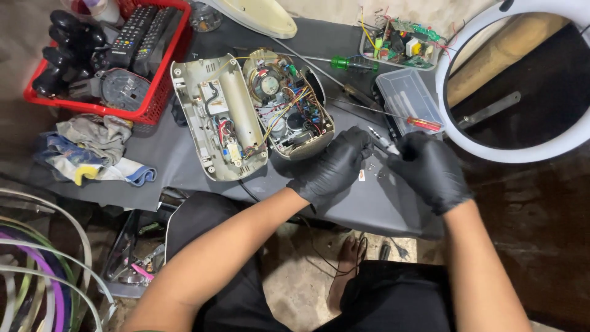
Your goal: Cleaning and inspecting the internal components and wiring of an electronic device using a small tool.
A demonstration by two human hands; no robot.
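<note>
Both my hands wear black gloves over a dark grey mat point(184, 154). My right hand point(430, 169) grips a small silver-tipped tool point(384, 141), its point aimed up and left. My left hand point(335, 166) rests on the mat just left of the tool's tip, fingers curled close to it. Whether it pinches anything is hidden. Tiny screws point(372, 166) lie on the mat between the two hands. Left of my left hand lies an opened beige device in two halves: the shell half point(215, 117) and the half full of wires and a circuit board point(289, 104).
A red basket point(166, 80) with remote controls and black parts stands at the back left. Rags point(92, 150) lie below it. A clear plastic box point(405, 95), a red-handled screwdriver point(424, 123), a green-handled screwdriver point(347, 63), a tray of circuit boards point(402, 43) and a white ring light point(510, 147) sit at the right.
</note>
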